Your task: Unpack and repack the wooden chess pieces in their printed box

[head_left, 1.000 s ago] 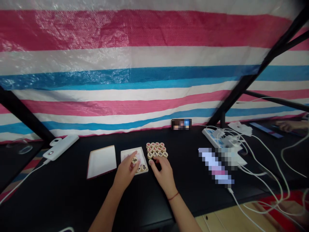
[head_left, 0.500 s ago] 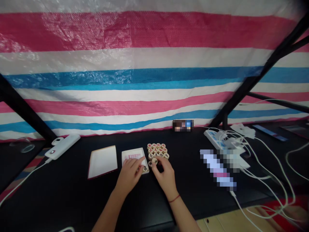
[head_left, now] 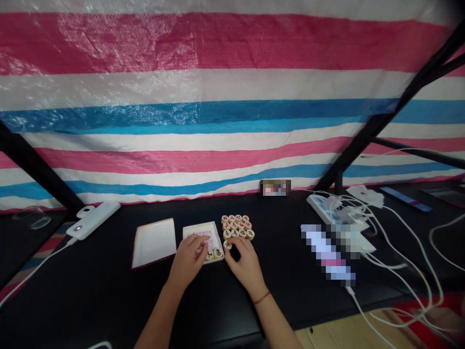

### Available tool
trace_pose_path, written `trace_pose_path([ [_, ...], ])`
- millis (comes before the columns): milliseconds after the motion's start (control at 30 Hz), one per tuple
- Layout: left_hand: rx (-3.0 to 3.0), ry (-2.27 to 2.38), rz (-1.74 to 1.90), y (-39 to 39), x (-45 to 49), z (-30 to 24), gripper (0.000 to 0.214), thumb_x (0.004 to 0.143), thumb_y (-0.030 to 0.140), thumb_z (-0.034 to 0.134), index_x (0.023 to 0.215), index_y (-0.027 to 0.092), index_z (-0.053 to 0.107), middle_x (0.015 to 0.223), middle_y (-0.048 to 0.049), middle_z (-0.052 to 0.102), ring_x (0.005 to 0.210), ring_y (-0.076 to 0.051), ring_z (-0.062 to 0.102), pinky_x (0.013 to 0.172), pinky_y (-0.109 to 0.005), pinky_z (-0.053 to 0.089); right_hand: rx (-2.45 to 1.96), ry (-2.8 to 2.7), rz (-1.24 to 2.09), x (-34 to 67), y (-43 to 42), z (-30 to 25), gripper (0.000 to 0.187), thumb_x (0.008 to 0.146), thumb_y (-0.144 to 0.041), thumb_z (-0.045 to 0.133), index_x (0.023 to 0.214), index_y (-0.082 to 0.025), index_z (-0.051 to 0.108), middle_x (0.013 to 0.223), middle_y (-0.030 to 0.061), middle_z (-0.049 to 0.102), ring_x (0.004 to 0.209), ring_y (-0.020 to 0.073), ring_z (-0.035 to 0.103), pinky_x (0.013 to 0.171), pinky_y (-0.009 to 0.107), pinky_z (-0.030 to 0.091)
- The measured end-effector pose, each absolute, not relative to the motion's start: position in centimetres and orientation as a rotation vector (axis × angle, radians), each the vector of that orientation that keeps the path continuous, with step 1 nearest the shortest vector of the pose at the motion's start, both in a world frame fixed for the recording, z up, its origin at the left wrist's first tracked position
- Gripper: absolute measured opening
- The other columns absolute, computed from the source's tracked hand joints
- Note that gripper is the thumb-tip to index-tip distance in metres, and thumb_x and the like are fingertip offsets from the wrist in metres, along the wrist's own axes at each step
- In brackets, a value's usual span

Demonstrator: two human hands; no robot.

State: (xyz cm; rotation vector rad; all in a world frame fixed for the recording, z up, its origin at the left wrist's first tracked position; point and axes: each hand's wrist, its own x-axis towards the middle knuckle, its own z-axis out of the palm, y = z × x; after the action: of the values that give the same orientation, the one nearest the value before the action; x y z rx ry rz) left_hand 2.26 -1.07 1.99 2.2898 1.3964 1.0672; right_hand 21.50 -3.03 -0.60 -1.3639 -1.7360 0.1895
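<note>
My right hand [head_left: 246, 266] has thumb and fingers closed around a Chinese chess piece [head_left: 227, 245] with a black character, at the near left of the stacked pieces. These round pale pieces [head_left: 234, 234] stand in tight rows, red characters at the back and black ones nearer me. Over the left side of a small white box [head_left: 220, 232] is my left hand [head_left: 189, 257], its fingers bent and a gap left between thumb and forefinger. Inside the box lie a pink-lined paper [head_left: 207, 240] and loose pieces [head_left: 218, 253], partly hidden by that hand.
The box lid [head_left: 154, 242] lies inside up on the black table at left. Farther left is a white power bank [head_left: 95, 220] with a cable. On the right are a blurred-out long object [head_left: 327, 254], a power strip [head_left: 321, 209] and tangled white cables [head_left: 407, 266].
My left hand has drawn slightly back and left with its fingers more bent, uncovering more of the box. My right hand has shifted a little left, bringing its piece to the near-left spot.
</note>
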Motion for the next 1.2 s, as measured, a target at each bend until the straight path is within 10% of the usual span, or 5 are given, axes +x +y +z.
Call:
trace_pose_path([
  [1200,2.356,1.377,0.913,-0.2,-0.5,2.4,0.023,0.092,0.03,0.047,0.098,0.021,0.068,0.09,-0.0058,0.07,0.084,-0.02,0.064,0.078,-0.034,0.05,-1.36,-1.793,0.163,21.2,-3.7,0.5,0.015,0.081,-0.029,0.059,0.092,-0.02,0.058,0.068,-0.0014,0.054,0.063,0.0154,0.054,0.064,0.028,0.045],
])
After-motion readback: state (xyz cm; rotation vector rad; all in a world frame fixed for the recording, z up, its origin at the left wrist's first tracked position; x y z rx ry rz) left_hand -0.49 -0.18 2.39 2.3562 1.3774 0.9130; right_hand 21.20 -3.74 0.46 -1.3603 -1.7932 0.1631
